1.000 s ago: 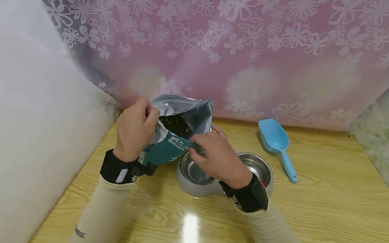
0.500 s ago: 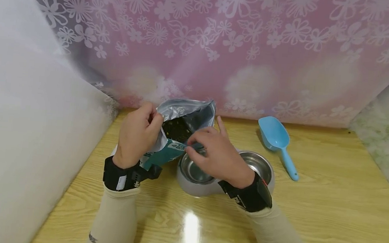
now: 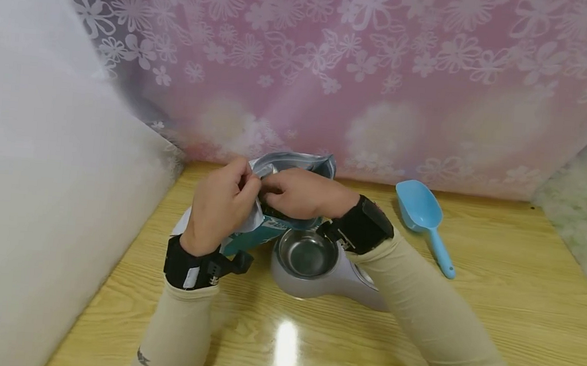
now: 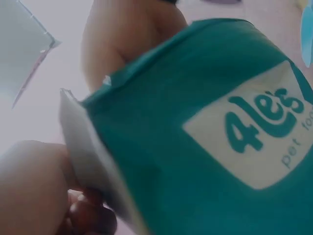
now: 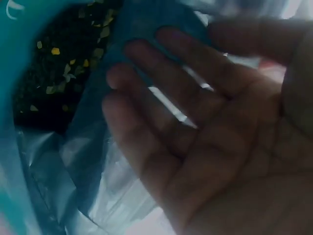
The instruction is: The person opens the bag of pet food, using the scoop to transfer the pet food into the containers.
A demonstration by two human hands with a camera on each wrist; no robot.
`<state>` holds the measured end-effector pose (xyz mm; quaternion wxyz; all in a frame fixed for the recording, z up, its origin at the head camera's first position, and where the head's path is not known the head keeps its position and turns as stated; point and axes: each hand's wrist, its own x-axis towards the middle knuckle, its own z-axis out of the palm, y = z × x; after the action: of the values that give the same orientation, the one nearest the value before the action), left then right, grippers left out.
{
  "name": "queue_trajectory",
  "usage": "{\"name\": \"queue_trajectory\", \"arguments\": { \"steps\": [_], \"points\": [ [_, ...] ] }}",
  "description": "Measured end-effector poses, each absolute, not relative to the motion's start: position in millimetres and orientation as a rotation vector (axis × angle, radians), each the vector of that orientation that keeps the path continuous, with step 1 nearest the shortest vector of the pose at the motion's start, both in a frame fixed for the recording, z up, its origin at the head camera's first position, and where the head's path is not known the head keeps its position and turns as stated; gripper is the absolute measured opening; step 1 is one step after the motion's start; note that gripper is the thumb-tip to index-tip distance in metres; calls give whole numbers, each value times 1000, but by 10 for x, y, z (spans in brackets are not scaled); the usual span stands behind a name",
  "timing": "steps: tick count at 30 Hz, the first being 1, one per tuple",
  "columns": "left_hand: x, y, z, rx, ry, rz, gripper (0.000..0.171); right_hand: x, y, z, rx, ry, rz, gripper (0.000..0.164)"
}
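Note:
A teal pet food bag (image 3: 253, 238) with a silvery lining stands left of centre in the head view, its top wide apart. At its left edge my left hand (image 3: 221, 206) pinches the rim between thumb and fingers. My right hand (image 3: 305, 194) reaches into the mouth of the bag and covers part of the opening. In the right wrist view its fingers (image 5: 173, 93) lie extended and slightly bent beside the lining, holding nothing. Dark crumbly contents with yellow bits (image 5: 58, 78) show deeper inside. White "4Legs" lettering is on the bag's front (image 4: 244, 127) in the left wrist view.
A grey double pet bowl (image 3: 298, 287) with steel insets stands just right of the bag, its right part under my right forearm. Farther right a blue scoop (image 3: 420, 207) lies on the wooden table (image 3: 495, 314). A pink flowered cloth (image 3: 383, 98) hangs behind.
My right hand has let go of the bag's front right rim and moved left into its opening. The left hand keeps its pinch, shifting slightly right with the bag.

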<state>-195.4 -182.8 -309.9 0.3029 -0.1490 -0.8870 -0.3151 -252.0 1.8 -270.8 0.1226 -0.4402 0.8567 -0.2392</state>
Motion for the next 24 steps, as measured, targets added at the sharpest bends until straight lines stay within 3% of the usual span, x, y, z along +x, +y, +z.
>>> {"name": "queue_trajectory", "arguments": {
  "steps": [15,21,24],
  "points": [
    [-1884,-1791,-3055,-494,-2332,-842,24,-2773,-18,-2710,-1263,2632,-578,17],
    [-1876,-1801,-3072,-432,-2293,-912,22,-2820,28,-2810,-1272,2665,-540,49],
    [-1887,-1801,-3080,-418,-2282,-937,21,-2780,131,-2796,-1312,2626,-563,52]
  ]
}}
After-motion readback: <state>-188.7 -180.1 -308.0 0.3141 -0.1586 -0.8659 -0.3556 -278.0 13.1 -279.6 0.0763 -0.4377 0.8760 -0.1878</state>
